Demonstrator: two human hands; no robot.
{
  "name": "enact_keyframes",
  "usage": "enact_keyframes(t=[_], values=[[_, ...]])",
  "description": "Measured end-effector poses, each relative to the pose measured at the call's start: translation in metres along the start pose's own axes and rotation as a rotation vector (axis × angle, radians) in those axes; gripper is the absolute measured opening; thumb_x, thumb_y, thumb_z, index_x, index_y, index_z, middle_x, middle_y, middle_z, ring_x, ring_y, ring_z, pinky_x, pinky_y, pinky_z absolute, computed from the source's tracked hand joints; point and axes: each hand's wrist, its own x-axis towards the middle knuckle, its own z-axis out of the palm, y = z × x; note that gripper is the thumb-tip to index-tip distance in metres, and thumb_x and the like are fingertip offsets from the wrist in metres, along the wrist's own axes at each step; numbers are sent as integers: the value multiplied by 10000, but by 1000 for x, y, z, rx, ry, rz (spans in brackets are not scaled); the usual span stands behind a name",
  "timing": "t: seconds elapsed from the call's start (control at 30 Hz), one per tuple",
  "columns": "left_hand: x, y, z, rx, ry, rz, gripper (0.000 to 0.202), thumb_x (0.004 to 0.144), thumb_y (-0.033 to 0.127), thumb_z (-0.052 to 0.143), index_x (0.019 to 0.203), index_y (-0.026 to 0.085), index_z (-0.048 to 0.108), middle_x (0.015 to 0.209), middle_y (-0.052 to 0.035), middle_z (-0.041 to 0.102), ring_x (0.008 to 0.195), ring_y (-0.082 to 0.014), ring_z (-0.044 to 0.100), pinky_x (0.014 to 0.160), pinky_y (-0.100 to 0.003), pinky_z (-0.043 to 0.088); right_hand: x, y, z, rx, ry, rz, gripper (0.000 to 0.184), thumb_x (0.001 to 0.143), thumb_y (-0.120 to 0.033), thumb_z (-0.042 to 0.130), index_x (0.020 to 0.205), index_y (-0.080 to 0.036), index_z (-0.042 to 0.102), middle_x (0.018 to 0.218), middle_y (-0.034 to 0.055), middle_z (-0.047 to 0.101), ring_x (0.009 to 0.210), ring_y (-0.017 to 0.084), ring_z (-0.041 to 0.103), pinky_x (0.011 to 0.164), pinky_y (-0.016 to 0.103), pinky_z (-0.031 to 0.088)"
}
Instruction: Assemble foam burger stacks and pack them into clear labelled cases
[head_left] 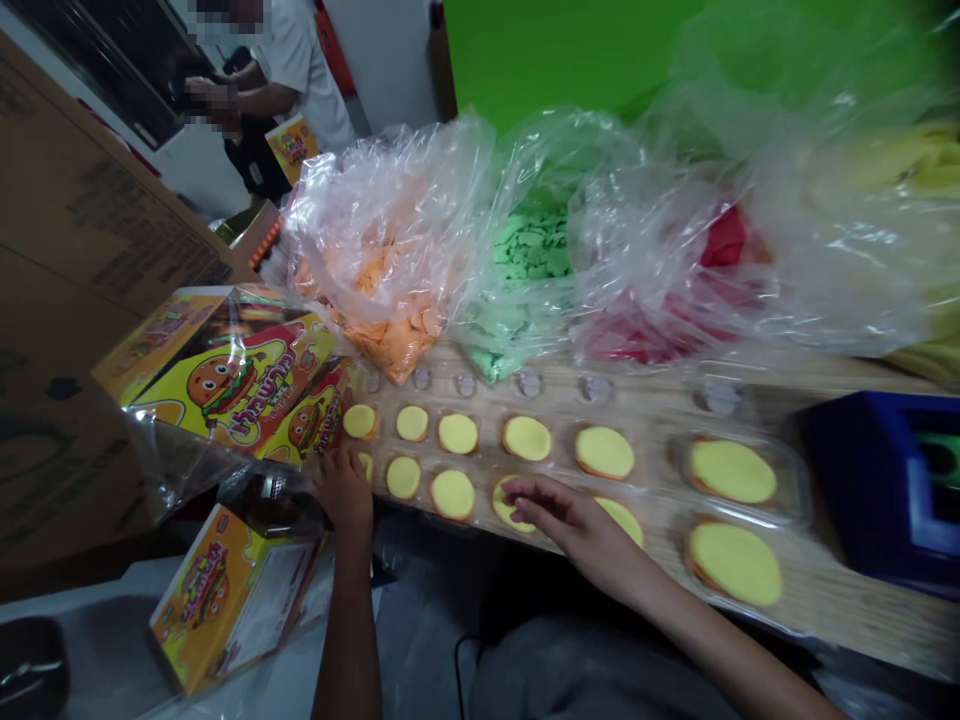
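Clear plastic trays [646, 462] stand in a row on the wooden table, with yellow round pieces [604, 451] on orange-brown bases in their wells. My left hand [343, 488] rests at the leftmost tray, fingers stretched over its near end and partly covering a yellow piece. Close by is the printed burger box in clear wrap. My right hand [551, 512] hovers at the near row, thumb and fingers apart, nothing visible in it. It partly hides one yellow round piece [504, 506]; whether it touches that piece I cannot tell.
Behind the trays lie clear bags of orange pieces [394, 340], green pieces [531, 245] and red pieces [667, 315]. A wrapped burger box [240, 385] sits left, another box [232, 600] below. A blue object [877, 490] stands right. A person [300, 75] is behind.
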Motion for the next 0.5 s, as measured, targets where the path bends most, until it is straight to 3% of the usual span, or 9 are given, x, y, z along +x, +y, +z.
enact_keyframes(t=[0.13,0.23,0.5], values=[[33,8,1,13,-74,124,260,854,200,458,1034,144,636,1161,-133,626,1104,-254,556,963,-389,431,-2,-2,-5,-19,10,-9,584,685,-672,593,965,-161,628,980,119,659,923,260,610,863,416,496],[50,14,1,55,-122,181,234,816,209,526,1012,148,638,1115,-124,637,1061,-267,563,927,-391,451,-4,-2,-8,-12,29,-16,561,684,-661,607,957,-171,632,983,113,668,936,258,615,857,397,504],[59,18,-5,193,-170,241,182,842,251,491,879,164,647,1029,-128,627,1032,-284,552,869,-404,448,-5,-1,-8,-22,40,-2,574,673,-683,603,940,-176,632,951,103,670,913,258,615,859,410,494]])
